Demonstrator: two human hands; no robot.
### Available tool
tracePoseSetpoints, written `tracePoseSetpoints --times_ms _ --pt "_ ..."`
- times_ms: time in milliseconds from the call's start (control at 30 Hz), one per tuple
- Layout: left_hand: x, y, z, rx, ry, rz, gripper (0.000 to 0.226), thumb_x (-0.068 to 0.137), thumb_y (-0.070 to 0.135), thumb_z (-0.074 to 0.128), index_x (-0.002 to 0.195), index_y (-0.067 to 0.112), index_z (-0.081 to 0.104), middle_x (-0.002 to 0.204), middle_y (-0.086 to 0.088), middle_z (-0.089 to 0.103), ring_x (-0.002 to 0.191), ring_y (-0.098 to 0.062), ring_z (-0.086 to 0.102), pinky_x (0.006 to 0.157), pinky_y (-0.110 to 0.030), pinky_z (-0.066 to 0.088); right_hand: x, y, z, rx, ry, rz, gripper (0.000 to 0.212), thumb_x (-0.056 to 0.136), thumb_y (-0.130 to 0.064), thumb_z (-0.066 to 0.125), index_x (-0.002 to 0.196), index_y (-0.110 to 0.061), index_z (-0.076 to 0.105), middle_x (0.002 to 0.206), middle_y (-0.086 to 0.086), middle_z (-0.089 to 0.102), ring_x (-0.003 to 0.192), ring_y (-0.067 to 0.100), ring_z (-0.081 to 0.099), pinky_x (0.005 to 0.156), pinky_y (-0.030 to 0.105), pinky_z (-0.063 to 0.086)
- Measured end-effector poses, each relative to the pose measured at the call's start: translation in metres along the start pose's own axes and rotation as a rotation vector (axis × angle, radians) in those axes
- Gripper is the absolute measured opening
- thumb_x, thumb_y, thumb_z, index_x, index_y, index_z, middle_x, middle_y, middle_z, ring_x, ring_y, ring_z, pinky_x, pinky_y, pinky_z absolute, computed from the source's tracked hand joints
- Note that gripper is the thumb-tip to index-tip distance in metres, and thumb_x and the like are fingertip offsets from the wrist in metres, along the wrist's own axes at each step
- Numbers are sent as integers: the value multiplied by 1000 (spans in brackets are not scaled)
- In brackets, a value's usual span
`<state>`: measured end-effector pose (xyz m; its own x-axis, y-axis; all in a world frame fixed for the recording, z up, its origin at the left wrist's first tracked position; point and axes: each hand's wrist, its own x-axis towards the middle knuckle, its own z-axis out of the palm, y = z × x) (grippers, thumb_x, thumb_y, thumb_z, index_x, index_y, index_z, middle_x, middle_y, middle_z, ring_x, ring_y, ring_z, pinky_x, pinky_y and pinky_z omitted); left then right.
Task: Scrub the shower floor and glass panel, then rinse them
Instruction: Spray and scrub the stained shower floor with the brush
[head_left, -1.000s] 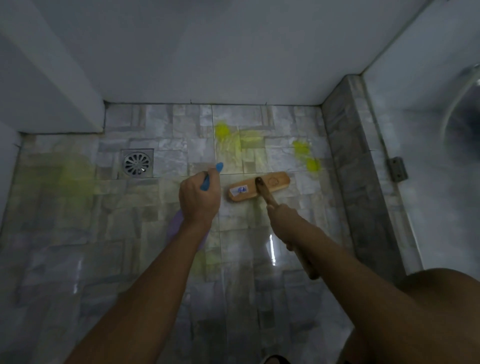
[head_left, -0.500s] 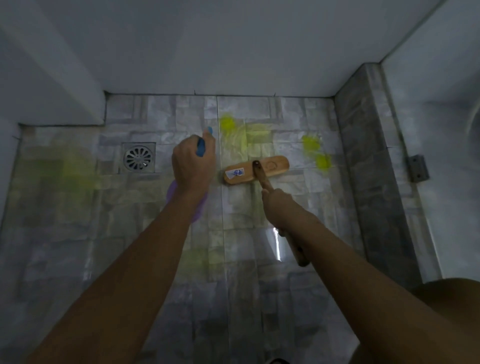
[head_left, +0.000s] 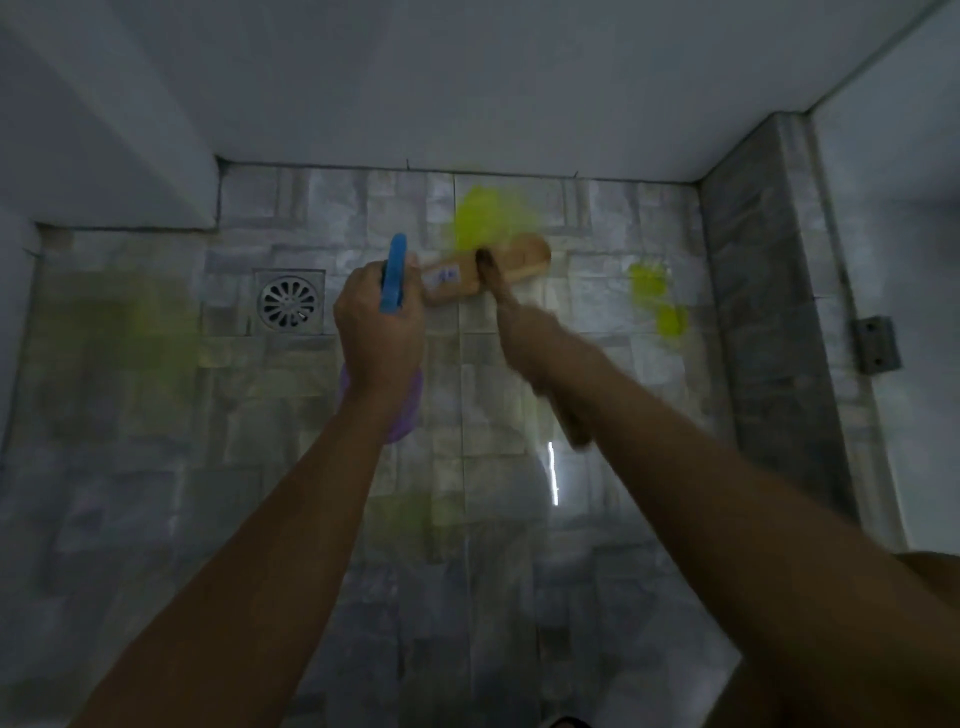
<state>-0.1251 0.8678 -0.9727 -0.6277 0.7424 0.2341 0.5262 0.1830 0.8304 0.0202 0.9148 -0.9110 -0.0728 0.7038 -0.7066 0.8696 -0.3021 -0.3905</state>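
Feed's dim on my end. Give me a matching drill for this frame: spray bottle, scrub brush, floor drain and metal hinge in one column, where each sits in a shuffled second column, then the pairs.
Things
1. spray bottle
2. scrub brush
3. floor drain
4. metal hinge

Places
A. set in the shower floor, left of both hands
B. gripped by its handle in the right hand
C. on the panel at far right
D. gripped in the left hand

Pairs: 1-D, 2-B, 3-A, 4-C
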Motion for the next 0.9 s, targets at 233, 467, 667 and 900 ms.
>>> tracePoseSetpoints --times_ms 233,467,667,900 --pt "-8 4 -3 21 34 52 34 98 27 59 75 3 61 67 -2 49 60 -11 41 58 -19 27 -3 -1 0 -36 -38 30 41 107 -30 29 128 -3 50 112 19 59 89 32 61 67 39 52" --pt "0 -1 -8 -45 72 29 33 100 26 58 70 10 55 62 -1 45 57 -13 41 55 -19 32 55 -64 -21 121 32 -76 34 105 -17 28 124 -4 53 103 20 58 75 25 56 64 34 47" --pt "6 -5 -14 -61 63 -30 32 99 28 57 71 14 54 62 -1 47 56 -13 44 55 -15 28 -42 31 25 -139 -123 25 36 107 -35 27 121 -12 51 103 14 62 78 25 62 55 34 50" --pt "7 -8 -11 -49 23 5 38 99 29 58 69 6 58 60 -7 52 55 -15 46 54 -23 34 22 -38 -13 -13 16 -16 39 106 -23 26 130 -4 49 122 23 59 74 26 57 63 35 51"
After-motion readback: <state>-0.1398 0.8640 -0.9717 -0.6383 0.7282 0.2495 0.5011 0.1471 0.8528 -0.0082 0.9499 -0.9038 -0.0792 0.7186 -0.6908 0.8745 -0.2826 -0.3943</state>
